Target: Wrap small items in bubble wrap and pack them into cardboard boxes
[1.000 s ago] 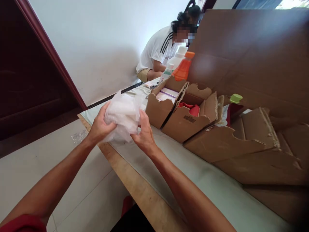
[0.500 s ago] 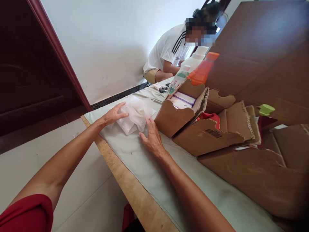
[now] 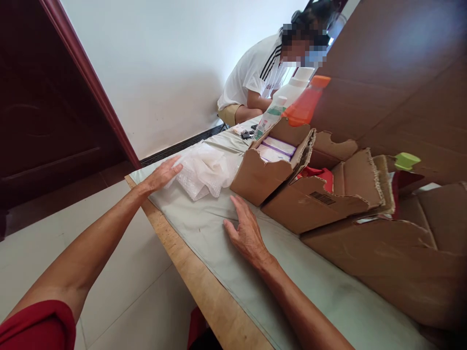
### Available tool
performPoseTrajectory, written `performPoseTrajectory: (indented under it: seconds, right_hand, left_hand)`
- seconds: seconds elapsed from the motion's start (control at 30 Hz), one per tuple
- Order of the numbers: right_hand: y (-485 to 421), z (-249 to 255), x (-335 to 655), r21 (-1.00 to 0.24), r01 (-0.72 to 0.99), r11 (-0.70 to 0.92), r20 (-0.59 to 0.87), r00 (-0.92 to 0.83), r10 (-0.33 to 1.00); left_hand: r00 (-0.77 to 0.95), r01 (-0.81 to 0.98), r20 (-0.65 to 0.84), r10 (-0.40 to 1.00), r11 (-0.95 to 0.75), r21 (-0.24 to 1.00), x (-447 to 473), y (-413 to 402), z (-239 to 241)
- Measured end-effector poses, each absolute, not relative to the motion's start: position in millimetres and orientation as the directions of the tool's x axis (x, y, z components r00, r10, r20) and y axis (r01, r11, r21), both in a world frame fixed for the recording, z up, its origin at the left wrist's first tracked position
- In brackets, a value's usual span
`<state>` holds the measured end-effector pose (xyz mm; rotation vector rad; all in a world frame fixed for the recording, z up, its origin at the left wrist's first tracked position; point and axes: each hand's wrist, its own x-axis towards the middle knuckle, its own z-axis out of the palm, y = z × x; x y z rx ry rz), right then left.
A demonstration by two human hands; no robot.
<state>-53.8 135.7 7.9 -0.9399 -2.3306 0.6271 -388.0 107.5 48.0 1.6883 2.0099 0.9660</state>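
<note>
Two hands (image 3: pixel 163 175) (image 3: pixel 247 233) spread, left's contact with bubble wrap (image 3: pixel 204 172) unclear; rightmost box (image 3: pixel 375 265) cut off

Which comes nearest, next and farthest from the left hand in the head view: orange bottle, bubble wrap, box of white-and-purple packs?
From the left hand:
1. Bubble wrap: immediately to its right.
2. Box of packs: past the wrap, farther right.
3. Orange bottle: beyond that box, upper right.

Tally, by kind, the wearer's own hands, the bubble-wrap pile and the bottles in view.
Own hands: 2 (left hand, right hand)
Bubble-wrap pile: 1
Bottles: 3 (orange bottle, whitish bottle, clear bottle)
Total: 6
</note>
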Motion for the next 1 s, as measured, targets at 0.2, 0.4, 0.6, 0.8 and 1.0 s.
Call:
performPoseTrajectory:
  seconds: [0.2, 0.4, 0.6, 0.8, 1.0]
  right_hand:
    - [102, 21, -14, -0.576, 0.468, 0.671, 0.311, -0.633, 0.709]
    - [32, 42, 86, -0.553, 0.615, 0.563, 0.149, -0.591, 0.792]
    - [-37, 48, 168, -0.598, 0.674, 0.434, 0.142, -0.444, 0.885]
    - [-94, 38, 236, -0.588, 0.709, 0.389, 0.190, -0.346, 0.919]
    - [-131, 48, 348, -0.531, 0.806, 0.263, 0.398, -0.037, 0.917]
  left_hand:
    - [-0.308, 0.785, 0.246, 0.919, 0.099, 0.612, -373, 99, 57]
    - [-0.122, 0.908, 0.648, 0.752, -0.179, 0.379, -277, 31, 49]
    - [0.383, 0.682, 0.575, 0.723, -0.641, 0.352, -126, 2, 14]
    - [0.694, 0.494, 0.458, 0.556, -0.830, 0.258, 25, 18, 21]
    - [0.862, 0.395, 0.328, 0.386, -0.918, 0.040, 80, 20, -12]
